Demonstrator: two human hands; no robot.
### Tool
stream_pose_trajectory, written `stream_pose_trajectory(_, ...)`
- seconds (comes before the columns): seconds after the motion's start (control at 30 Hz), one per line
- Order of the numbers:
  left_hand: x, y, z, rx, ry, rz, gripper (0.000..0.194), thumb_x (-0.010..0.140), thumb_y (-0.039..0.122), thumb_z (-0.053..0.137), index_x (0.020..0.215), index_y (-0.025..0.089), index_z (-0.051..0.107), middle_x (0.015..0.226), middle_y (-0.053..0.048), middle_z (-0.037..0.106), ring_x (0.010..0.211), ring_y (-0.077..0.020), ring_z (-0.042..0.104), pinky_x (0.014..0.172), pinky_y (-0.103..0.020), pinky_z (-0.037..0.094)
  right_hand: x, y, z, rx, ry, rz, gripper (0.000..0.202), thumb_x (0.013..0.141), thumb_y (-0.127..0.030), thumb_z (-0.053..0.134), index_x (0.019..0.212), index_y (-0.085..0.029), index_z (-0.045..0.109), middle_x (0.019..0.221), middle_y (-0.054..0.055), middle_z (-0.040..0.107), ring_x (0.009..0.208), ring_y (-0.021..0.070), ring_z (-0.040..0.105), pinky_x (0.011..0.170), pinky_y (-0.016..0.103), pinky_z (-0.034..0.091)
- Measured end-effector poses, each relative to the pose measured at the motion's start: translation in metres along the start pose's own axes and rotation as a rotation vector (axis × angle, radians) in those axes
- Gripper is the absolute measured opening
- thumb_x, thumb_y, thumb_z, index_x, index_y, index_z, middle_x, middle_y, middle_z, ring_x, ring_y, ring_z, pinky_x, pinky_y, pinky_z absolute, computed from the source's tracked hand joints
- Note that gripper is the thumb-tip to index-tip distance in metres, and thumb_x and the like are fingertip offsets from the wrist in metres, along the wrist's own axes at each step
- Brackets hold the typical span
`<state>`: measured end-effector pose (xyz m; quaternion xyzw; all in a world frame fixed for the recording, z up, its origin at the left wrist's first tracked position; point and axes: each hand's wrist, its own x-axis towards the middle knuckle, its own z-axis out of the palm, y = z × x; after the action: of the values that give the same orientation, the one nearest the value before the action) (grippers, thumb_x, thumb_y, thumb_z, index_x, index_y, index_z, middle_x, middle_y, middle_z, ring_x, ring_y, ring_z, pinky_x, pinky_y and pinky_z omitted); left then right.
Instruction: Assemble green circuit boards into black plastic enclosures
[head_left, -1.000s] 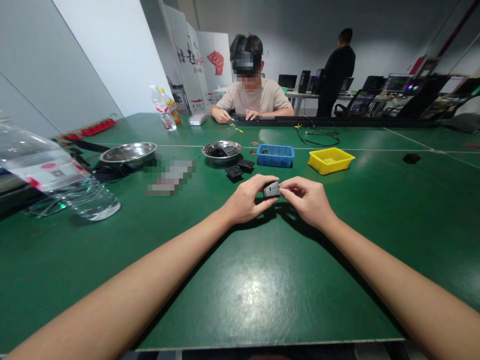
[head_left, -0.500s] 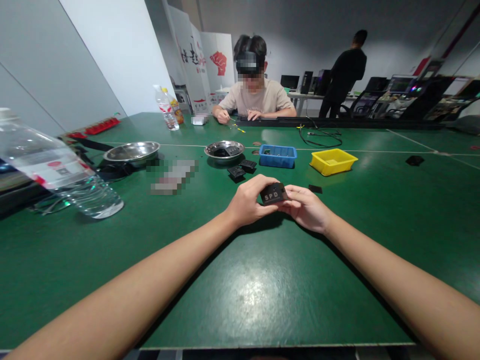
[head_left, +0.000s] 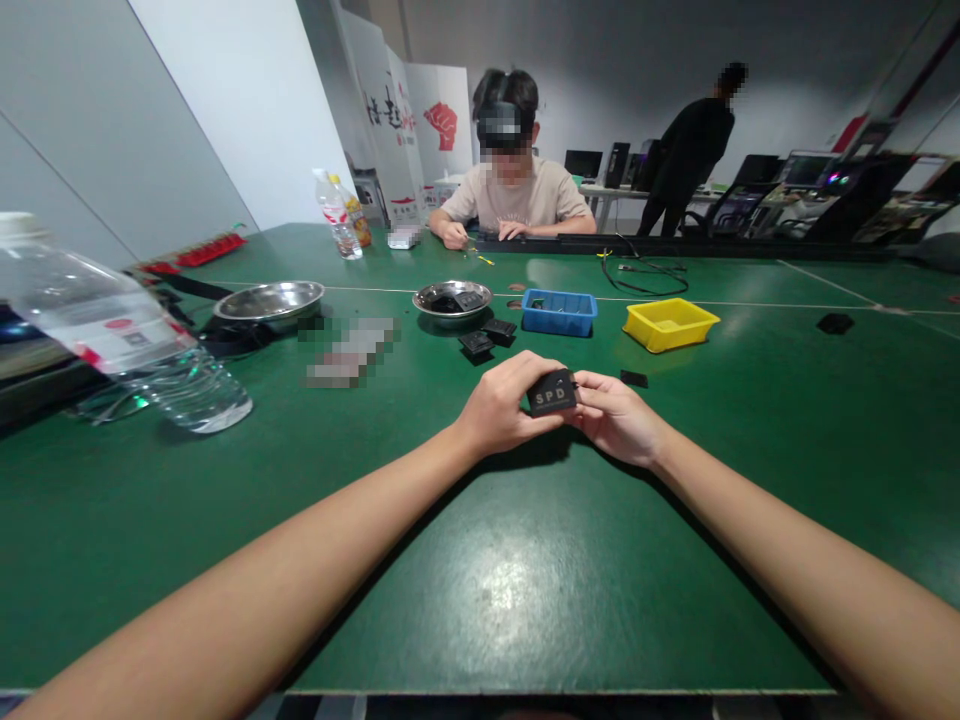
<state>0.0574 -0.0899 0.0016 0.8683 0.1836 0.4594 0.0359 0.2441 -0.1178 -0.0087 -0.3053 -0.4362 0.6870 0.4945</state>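
Note:
A small black box marked "SPD" [head_left: 553,393] is held just above the green table [head_left: 480,560]. My left hand [head_left: 506,405] is closed around its left side, thumb below and fingers over the top. From the right, my right hand [head_left: 615,415] pinches at the box's right edge; a small dark bit shows by its fingertips, too small to name. Beyond my hands lie black plastic pieces [head_left: 477,345], beside a steel bowl [head_left: 452,318] that holds more of them. A flat black piece [head_left: 634,379] rests just past my right hand.
Farther back stand a blue divided bin [head_left: 559,325] and a yellow bin [head_left: 670,338]. To the left are a large water bottle [head_left: 142,340] and a steel dish [head_left: 274,318]. A black cable [head_left: 652,285] lies near a seated person [head_left: 514,200] across the table.
The black box has turned slightly so its lettered face points more toward me. Both hands keep their hold. In the background, the standing person leans differently.

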Motion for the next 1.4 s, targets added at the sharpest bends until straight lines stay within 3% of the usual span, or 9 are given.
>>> stream_pose_trajectory(0.2, 0.0003, 0.0012, 0.0001, -0.011, 0.013, -0.015, 0.032, 0.085, 0.037, 0.07, 0.108, 0.017, 0.059, 0.1, -0.009, 0.069, 0.092, -0.0213, 0.066, 0.081, -0.034, 0.054, -0.0004, 0.0002, -0.0005, -0.028, 0.005, -0.018, 0.031, 0.063, -0.038, 0.089, 0.079, -0.019, 0.07, 0.075, -0.002, 0.068, 0.067, 0.01, 0.062, 0.072, 0.025, 0.053)
stream_pose_trajectory(0.6, 0.0, -0.0018, 0.0006, 0.066, -0.088, -0.014, 0.038, 0.089, 0.048, 0.063, 0.111, 0.018, 0.059, 0.098, -0.01, 0.068, 0.089, -0.0227, 0.065, 0.082, -0.036, 0.052, 0.0009, 0.0016, -0.0028, -0.005, 0.018, 0.027, 0.027, 0.063, -0.031, 0.088, 0.081, -0.02, 0.072, 0.08, 0.001, 0.071, 0.073, 0.0132, 0.065, 0.075, 0.027, 0.055)
stream_pose_trajectory(0.9, 0.001, -0.002, 0.0012, 0.109, -0.115, -0.007, 0.037, 0.09, 0.048, 0.061, 0.11, 0.017, 0.059, 0.096, -0.01, 0.067, 0.089, -0.0229, 0.063, 0.08, -0.036, 0.052, 0.0042, 0.0056, -0.007, 0.07, 0.033, 0.109, 0.022, 0.067, -0.022, 0.084, 0.084, -0.018, 0.07, 0.082, 0.0, 0.074, 0.076, 0.0134, 0.069, 0.078, 0.029, 0.055)
stream_pose_trajectory(1.4, 0.0029, -0.0004, 0.0, 0.12, -0.098, 0.02, 0.034, 0.089, 0.046, 0.062, 0.107, 0.017, 0.059, 0.093, -0.009, 0.066, 0.084, -0.0218, 0.06, 0.076, -0.035, 0.05, 0.0039, 0.0054, -0.0059, 0.026, 0.022, 0.062, 0.022, 0.067, -0.024, 0.085, 0.081, -0.017, 0.069, 0.079, -0.001, 0.072, 0.073, 0.0121, 0.068, 0.079, 0.029, 0.056)
